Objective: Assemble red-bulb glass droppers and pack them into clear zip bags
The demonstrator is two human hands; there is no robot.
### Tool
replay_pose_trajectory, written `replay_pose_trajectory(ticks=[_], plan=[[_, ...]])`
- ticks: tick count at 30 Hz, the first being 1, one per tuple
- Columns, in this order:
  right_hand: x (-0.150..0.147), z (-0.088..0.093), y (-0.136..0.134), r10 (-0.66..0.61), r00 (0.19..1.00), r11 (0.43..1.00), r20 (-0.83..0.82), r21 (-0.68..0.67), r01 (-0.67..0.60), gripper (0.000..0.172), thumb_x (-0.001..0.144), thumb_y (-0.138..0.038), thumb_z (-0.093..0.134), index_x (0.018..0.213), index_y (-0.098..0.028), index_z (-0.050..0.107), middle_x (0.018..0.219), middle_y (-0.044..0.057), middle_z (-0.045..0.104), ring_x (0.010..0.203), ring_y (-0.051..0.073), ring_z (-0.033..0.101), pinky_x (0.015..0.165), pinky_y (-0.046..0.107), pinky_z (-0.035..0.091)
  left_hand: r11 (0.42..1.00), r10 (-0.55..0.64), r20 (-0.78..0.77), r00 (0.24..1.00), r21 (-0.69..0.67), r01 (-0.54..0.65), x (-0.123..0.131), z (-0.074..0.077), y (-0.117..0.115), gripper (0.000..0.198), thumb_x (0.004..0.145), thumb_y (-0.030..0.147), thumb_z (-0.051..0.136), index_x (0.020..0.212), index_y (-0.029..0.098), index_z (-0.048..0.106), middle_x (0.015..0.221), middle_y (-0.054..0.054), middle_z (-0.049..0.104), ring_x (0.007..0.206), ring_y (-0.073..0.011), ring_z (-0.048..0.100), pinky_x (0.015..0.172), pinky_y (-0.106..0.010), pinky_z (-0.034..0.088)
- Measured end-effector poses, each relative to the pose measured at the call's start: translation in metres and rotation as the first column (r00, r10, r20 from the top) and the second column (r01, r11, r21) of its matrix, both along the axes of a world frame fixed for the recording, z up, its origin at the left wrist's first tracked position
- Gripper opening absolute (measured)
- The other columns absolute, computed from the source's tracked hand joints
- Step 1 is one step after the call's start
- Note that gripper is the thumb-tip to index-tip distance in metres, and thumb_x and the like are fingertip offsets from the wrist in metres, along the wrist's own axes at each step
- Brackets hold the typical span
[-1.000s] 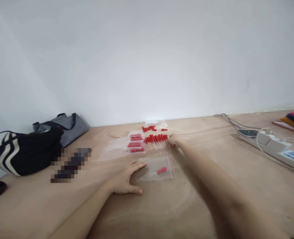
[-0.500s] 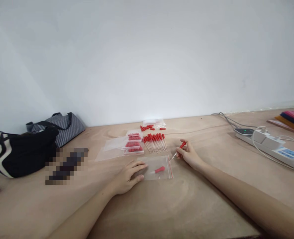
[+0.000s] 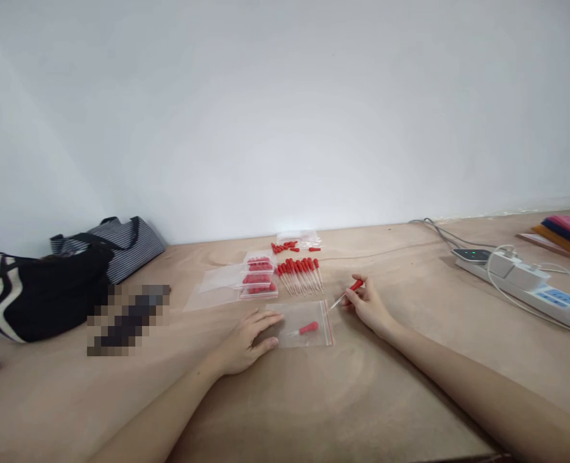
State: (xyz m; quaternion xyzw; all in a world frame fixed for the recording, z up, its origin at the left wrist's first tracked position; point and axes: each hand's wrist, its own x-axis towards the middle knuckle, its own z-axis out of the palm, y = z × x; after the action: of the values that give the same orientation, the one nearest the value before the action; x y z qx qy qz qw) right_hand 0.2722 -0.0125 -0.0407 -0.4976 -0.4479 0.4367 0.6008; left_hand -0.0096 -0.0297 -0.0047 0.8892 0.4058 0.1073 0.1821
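Observation:
Flat on the table, a clear zip bag with a red stripe along its right edge has one red-bulbed dropper inside. My left hand lies with fingers spread over the bag's left edge. My right hand pinches another glass dropper by its red bulb, the thin glass tip pointing down-left at the bag's striped end. Behind the bag lies a row of several droppers, bulbs away from me. To their left are overlapping bags filled with red-bulbed droppers.
Loose red bulbs and a clear bag with glass tubes lie near the wall. At left are a black bag and a striped bag, with a blurred-out dark object. A power strip with cables stands right.
My right hand has tilted the dropper flatter, its bulb now slightly farther right. My left hand stays on the bag, with little other movement.

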Motion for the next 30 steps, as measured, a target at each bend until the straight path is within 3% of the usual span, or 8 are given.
replay_pose_trajectory(ticks=[6, 13, 17, 19, 23, 30], plan=[[-0.012, 0.001, -0.008, 0.114, 0.982, 0.991, -0.149, -0.049, -0.122, 0.045, 0.062, -0.036, 0.064, 0.097, -0.021, 0.04, 0.064, -0.005, 0.053, 0.058, 0.011, 0.058, 0.062, 0.029, 0.05, 1.0, 0.02, -0.011, 1.0, 0.002, -0.02, 0.0, 0.0, 0.0, 0.041, 0.085, 0.038, 0.042, 0.124, 0.025, 0.042, 0.13, -0.003, 0.044, 0.123, -0.0214, 0.033, 0.101, -0.04, 0.029], [-0.015, -0.001, -0.009, 0.348, 0.935, 0.935, 0.061, -0.094, -0.342, 0.034, 0.059, -0.037, 0.068, 0.08, -0.013, 0.059, 0.064, 0.0, 0.059, 0.053, 0.008, 0.052, 0.053, 0.023, 0.044, 1.0, 0.01, -0.004, 1.0, 0.021, -0.009, 0.001, 0.0, 0.0, 0.041, 0.084, 0.036, 0.044, 0.123, 0.023, 0.043, 0.128, -0.004, 0.046, 0.121, -0.021, 0.037, 0.102, -0.041, 0.028], [-0.013, 0.001, -0.009, 0.447, 0.894, 0.893, 0.002, -0.045, -0.447, 0.049, 0.057, -0.031, 0.07, 0.1, -0.016, 0.053, 0.073, -0.001, 0.062, 0.058, 0.009, 0.056, 0.055, 0.022, 0.046, 1.0, 0.003, 0.005, 1.0, 0.027, -0.003, 0.001, -0.002, 0.0, 0.04, 0.085, 0.036, 0.044, 0.123, 0.024, 0.043, 0.128, -0.004, 0.047, 0.121, -0.0207, 0.037, 0.102, -0.041, 0.027], [-0.014, 0.002, -0.009, 0.492, 0.87, 0.869, 0.019, -0.07, -0.49, 0.057, 0.058, -0.03, 0.07, 0.109, -0.017, 0.048, 0.075, -0.001, 0.062, 0.048, 0.006, 0.054, 0.046, 0.019, 0.044, 1.0, 0.001, 0.015, 1.0, 0.031, -0.001, 0.001, -0.002, 0.0, 0.04, 0.085, 0.036, 0.044, 0.123, 0.024, 0.043, 0.128, -0.004, 0.047, 0.12, -0.0206, 0.037, 0.101, -0.04, 0.029], [-0.023, 0.004, -0.002, 0.501, 0.856, 0.86, 0.124, -0.182, -0.477, 0.064, 0.061, -0.024, 0.067, 0.119, -0.016, 0.04, 0.083, 0.001, 0.064, 0.031, 0.001, 0.037, 0.027, 0.015, 0.026, 0.999, -0.009, 0.029, 1.0, 0.042, 0.008, 0.001, -0.002, 0.0, 0.04, 0.085, 0.037, 0.044, 0.123, 0.025, 0.043, 0.127, -0.003, 0.047, 0.12, -0.0204, 0.038, 0.1, -0.039, 0.031], [-0.025, 0.007, 0.015, 0.517, 0.818, 0.853, 0.253, -0.225, -0.47, 0.075, 0.056, -0.017, 0.068, 0.125, -0.016, 0.037, 0.056, -0.009, 0.053, 0.034, 0.004, 0.041, 0.03, 0.015, 0.031, 1.0, 0.0, 0.018, 1.0, 0.023, 0.0, 0.002, -0.001, 0.0, 0.039, 0.084, 0.035, 0.045, 0.122, 0.024, 0.045, 0.126, -0.004, 0.048, 0.118, -0.0206, 0.04, 0.1, -0.039, 0.031]])
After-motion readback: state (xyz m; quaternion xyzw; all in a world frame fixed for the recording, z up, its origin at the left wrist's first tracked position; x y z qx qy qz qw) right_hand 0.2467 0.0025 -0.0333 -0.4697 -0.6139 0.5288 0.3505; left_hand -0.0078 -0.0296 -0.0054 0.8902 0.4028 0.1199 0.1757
